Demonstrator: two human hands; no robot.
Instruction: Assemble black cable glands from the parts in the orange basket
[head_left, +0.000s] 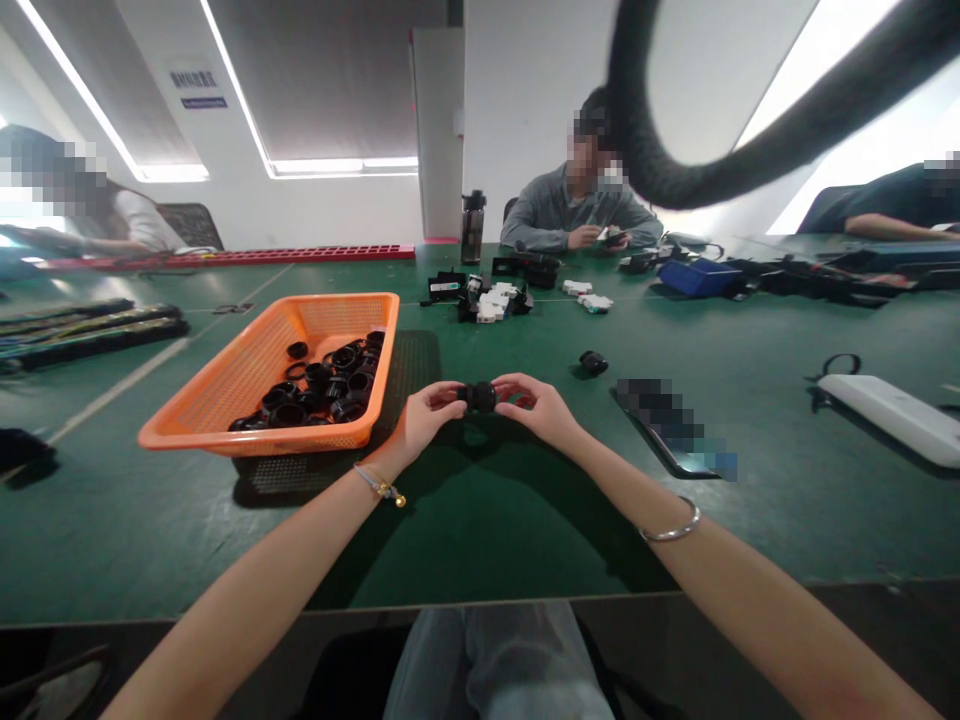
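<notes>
Both my hands hold a small black cylindrical plastic fitting (478,397) just above the green table (480,540). My left hand (427,415) pinches its left end between thumb and fingers. The right end is gripped by my right hand (541,408) in the same way. To the left of my hands stands an orange plastic basket (255,442) with several black rings and round fittings (330,385) in it. A similar black fitting (593,362) lies on the table to the right, beyond my right hand.
A phone (664,425) and a white power bank (892,415) lie on the right. White and black parts (491,300) are heaped ahead, near a dark bottle (472,227). Other people sit around the table. A black cable (675,185) hangs at the upper right.
</notes>
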